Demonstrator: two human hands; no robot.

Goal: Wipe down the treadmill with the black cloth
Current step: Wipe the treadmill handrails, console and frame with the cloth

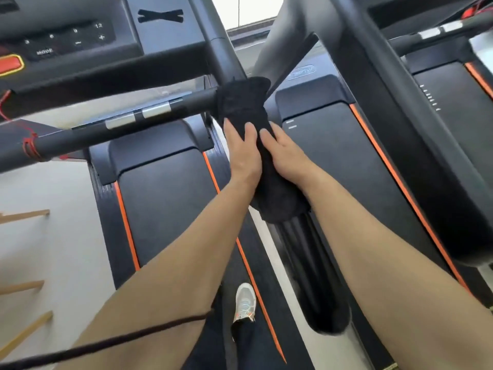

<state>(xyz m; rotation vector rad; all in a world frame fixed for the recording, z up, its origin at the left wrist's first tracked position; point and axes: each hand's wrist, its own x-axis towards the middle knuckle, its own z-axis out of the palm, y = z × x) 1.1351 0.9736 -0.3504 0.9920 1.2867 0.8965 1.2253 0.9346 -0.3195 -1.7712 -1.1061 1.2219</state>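
Observation:
The black cloth (244, 105) is wrapped around the treadmill's right side handrail (306, 263), near where the crossbar with silver grip sensors (138, 116) joins it. My left hand (244, 153) clasps the cloth-covered rail from the left. My right hand (286, 152) clasps it from the right. Both hands have their fingers curled over the cloth. The treadmill's console (66, 41) sits at the upper left, and its belt (165, 209) with orange stripes lies below.
A second treadmill (346, 169) stands directly to the right, its upright (386, 102) close to my right forearm. My white shoe (245, 300) rests on the deck edge. Wooden strips (24, 214) lie on the pale floor at left. A dark cord (106, 343) crosses my left forearm.

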